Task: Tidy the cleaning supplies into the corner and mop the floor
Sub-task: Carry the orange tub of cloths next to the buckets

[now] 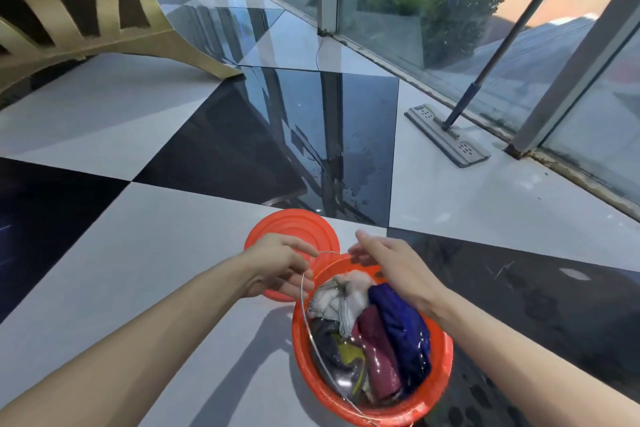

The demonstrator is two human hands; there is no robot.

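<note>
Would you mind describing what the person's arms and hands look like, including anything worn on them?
Both forearms are bare right up to the frame edge: no sleeves show. The left hand and the right hand wear no gloves, and no watch, bracelet or ring is visible on the wrists or fingers. The hands are slightly blurred, so very small details cannot be told.

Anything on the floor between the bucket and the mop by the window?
Nothing visible. Between the bucket and the mop lie only bare tiles with some wet spots. The orange lid sits left of that line, under the left hand.
</note>
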